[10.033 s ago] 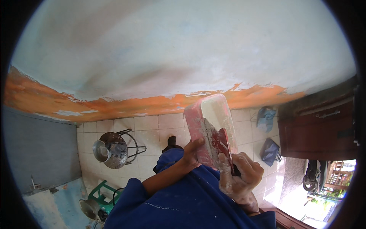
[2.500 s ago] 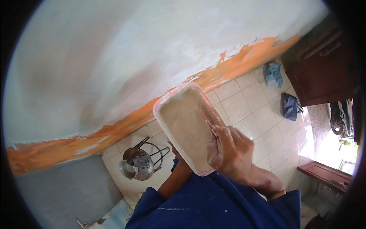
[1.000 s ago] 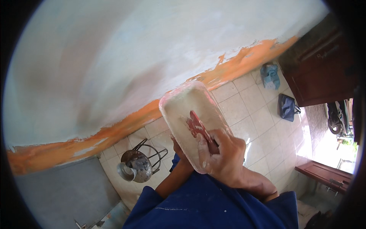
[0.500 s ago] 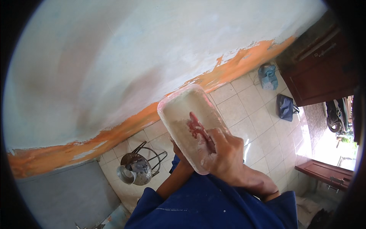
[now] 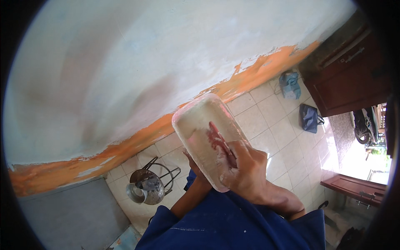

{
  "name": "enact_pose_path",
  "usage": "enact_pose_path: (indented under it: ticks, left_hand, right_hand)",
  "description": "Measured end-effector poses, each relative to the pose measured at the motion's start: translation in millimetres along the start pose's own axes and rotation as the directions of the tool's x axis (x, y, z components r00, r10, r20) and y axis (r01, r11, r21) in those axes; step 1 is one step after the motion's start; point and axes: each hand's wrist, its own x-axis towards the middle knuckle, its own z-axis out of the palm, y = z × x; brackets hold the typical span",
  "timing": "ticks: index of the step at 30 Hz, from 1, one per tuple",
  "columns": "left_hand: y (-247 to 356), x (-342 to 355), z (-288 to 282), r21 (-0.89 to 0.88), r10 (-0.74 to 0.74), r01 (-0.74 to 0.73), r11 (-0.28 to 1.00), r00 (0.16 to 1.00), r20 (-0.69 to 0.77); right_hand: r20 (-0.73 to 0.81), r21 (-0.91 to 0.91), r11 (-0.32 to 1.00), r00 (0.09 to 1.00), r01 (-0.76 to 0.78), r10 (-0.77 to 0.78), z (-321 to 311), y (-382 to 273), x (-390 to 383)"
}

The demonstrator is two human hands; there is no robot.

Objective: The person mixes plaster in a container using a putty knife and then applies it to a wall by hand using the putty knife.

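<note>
A pale, rectangular plastic tub smeared with whitish putty is held up before my chest. My left hand supports it from the left side and below; most of its fingers are hidden behind the tub. My right hand is closed around a red-handled trowel crusted with putty, inside the tub. Its blade is hard to make out against the putty. Beyond the tub rises a wall coated in whitish putty, with a band of bare orange paint along its foot.
On the tiled floor, a round metal-framed stool bears a metal cup at lower left. A grey panel lies beside it. Blue bags rest near the brown door. Outside the bright doorway stands a motorcycle.
The view has shifted slightly, so the stool sits a little lower and the bags a little left. The trowel has moved slightly in the tub; both holds are unchanged.
</note>
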Motion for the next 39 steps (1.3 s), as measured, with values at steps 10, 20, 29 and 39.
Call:
enact_pose_path:
  ticks: [10,20,29,39]
  left_hand:
    - [-6.3,-2.3,14.3,-0.075,-0.009,0.014,0.997,0.998,0.063]
    - [-7.6,1.6,14.4,-0.114,-0.01,0.022,0.993,0.995,0.102]
    - [-10.2,-0.5,14.7,-0.153,-0.028,0.048,0.987,0.991,0.128]
    - [-12.0,-5.6,14.5,-0.123,0.007,0.006,0.992,0.994,0.108]
  right_hand:
    - [0.012,-0.041,0.998,0.999,0.039,-0.038,0.3,-6.4,-1.4]
    - [-0.024,-0.035,0.995,0.996,0.091,-0.092,2.2,-1.7,-6.0]
    - [-0.001,-0.031,0.999,1.0,0.025,-0.026,-1.5,-7.9,-4.9]
    - [-0.02,-0.044,0.996,0.997,0.072,-0.073,-1.8,-4.0,-10.0]
